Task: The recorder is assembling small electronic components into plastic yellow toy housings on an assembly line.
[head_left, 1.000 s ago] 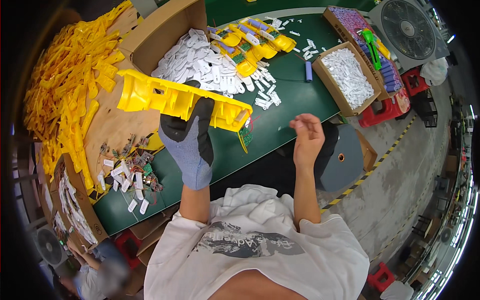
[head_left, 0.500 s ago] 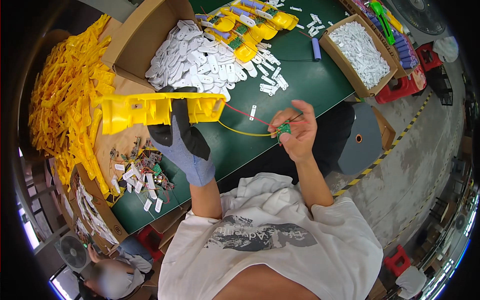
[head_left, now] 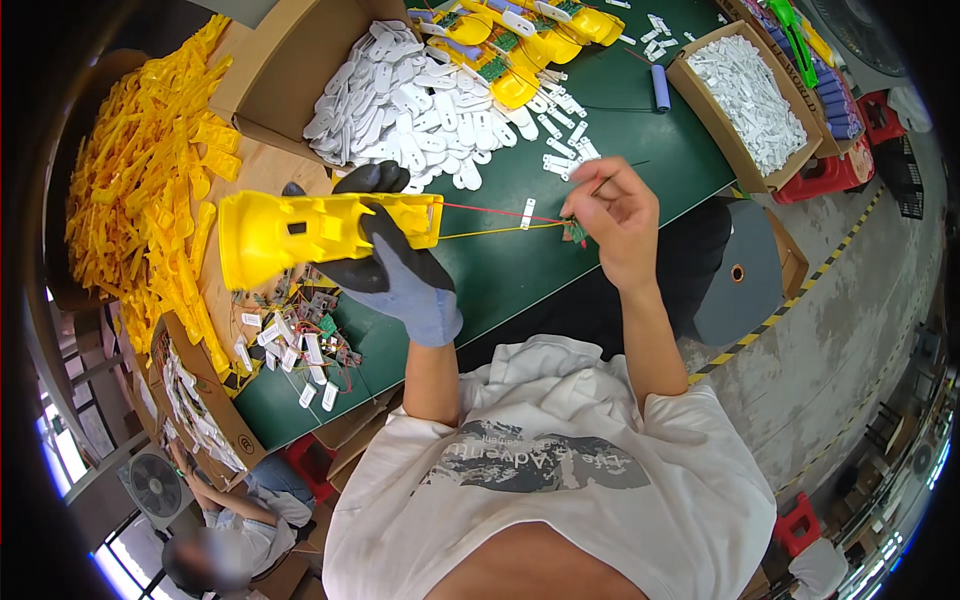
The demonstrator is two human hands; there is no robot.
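My left hand [head_left: 408, 285], in a grey and black work glove, is closed around a yellow plastic housing [head_left: 270, 240], with its hollow inner side showing. A red wire [head_left: 490, 211] and a yellow wire [head_left: 490, 234] run nearly straight from the housing's right end to a small green circuit board [head_left: 574, 231]. My bare right hand [head_left: 625, 225] pinches around that board and a thin dark wire; its fingertips partly hide the board. Beneath the wires, a small white plastic strip [head_left: 528, 213] lies on the green table [head_left: 500, 300].
White oval covers [head_left: 410, 110] spill from a cardboard box [head_left: 270, 70]. Assembled yellow housings [head_left: 515, 85] lie beyond, near a purple battery cell [head_left: 660, 88]. A box of white strips [head_left: 750, 100] stands right; yellow parts [head_left: 140, 190] heap left. Wired boards [head_left: 300, 335] lie nearer. A person [head_left: 235, 530] sits lower left.
My left hand has turned the housing, so more of its inside shows. The red and yellow wires, slack before, are now nearly straight. The fingers of my right hand have curled in more.
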